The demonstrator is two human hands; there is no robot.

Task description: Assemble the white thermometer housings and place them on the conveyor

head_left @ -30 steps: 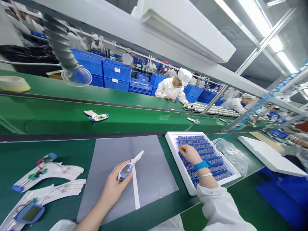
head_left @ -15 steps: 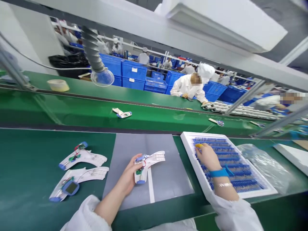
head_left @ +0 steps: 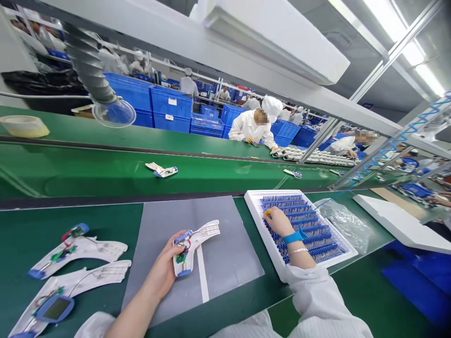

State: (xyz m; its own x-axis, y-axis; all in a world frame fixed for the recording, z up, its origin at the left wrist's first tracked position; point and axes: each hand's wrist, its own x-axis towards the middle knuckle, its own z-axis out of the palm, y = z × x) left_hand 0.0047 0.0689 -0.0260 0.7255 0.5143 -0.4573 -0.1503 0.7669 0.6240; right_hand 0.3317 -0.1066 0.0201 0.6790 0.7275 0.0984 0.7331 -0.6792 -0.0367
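My left hand [head_left: 162, 267] is closed around a white half-shell [head_left: 188, 249] with wires, a green circuit board and blue end pieces, above the grey mat [head_left: 225, 263]. My right hand [head_left: 278, 220] reaches into the upper left part of a white foam tray [head_left: 255, 225] filled with rows of small blue parts [head_left: 310, 230]. A yellow cover sits on one of its fingers. The fingers are drawn together at the parts; whatever they hold is hidden. Left of the mat lie two similar white half-shells [head_left: 102, 251] [head_left: 95, 281], the nearer with a small blue-framed display [head_left: 56, 308].
A green conveyor belt [head_left: 218, 176] beyond the bench carries another half-shell [head_left: 162, 170] and a smaller piece [head_left: 293, 173]. Clear plastic film [head_left: 347, 227] and a white foam lid [head_left: 398, 223] lie right of the tray. A fume hose [head_left: 88, 65] hangs left. A co-worker [head_left: 253, 124] sits opposite.
The view has swung to the right, so bench items appear further left. My left hand still holds the half-shell; my right hand remains at the tray's upper left.
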